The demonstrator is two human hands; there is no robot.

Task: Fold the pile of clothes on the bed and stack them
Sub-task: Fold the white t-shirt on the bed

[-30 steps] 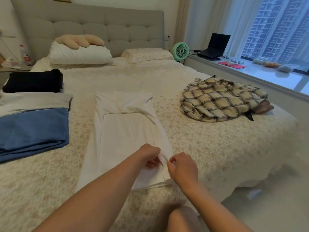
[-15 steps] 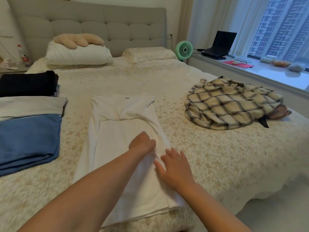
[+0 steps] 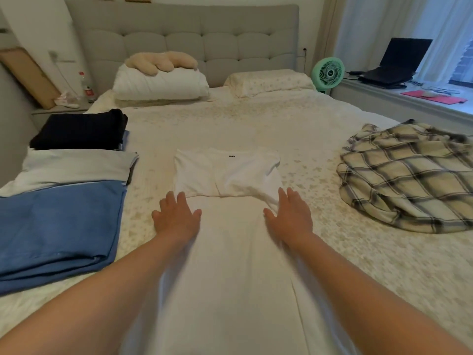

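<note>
A white T-shirt point(image 3: 230, 239) lies lengthwise on the bed point(image 3: 332, 252), both sides folded inward into a long strip, neck label at the far end. My left hand point(image 3: 176, 216) lies flat on its left edge with fingers straight. My right hand point(image 3: 289, 216) lies flat on its right edge, just below the folded sleeve. A crumpled plaid shirt point(image 3: 407, 175) sits at the right of the bed. Folded clothes lie at the left: a blue piece point(image 3: 58, 226), a pale grey piece point(image 3: 74, 165) and a black piece point(image 3: 82, 129).
Two pillows point(image 3: 161, 83) and a beige plush lean against the grey headboard. A green fan point(image 3: 327, 73) stands by the bed's far right corner. A laptop point(image 3: 394, 65) and a pink pad sit on the window ledge. A nightstand with a bottle stands at the far left.
Both hands let go of the shirt's right side near the hem and moved up and apart, now flat on the two edges. The view moved closer and further up the bed.
</note>
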